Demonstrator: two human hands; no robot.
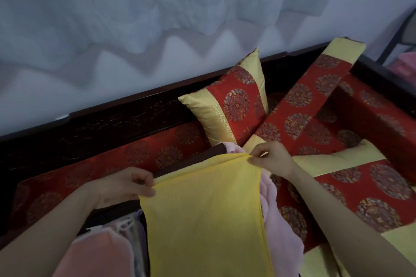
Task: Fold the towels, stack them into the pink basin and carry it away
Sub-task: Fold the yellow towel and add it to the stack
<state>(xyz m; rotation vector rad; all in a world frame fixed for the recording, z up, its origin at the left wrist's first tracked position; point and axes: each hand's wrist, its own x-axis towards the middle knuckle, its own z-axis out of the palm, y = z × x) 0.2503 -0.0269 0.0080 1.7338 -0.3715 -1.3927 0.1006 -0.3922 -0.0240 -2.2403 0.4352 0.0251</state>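
A yellow towel [207,213] hangs doubled in front of me, its top edge stretched between both hands. My left hand [121,184] pinches the top left corner with thumb and fingers. My right hand [270,159] pinches the top right corner. Behind the yellow towel lies a fluffy pale pink towel [281,231], mostly hidden. At the lower left sits a salmon-pink towel [96,254] with white trim. The pink basin is not in view.
A dark wooden sofa with a red patterned seat cushion [90,164] fills the scene. Red-and-yellow pillows [234,101] lean against the backrest, another [310,101] to the right. A dark wooden board [193,159] shows behind the towel. Pale curtains hang above.
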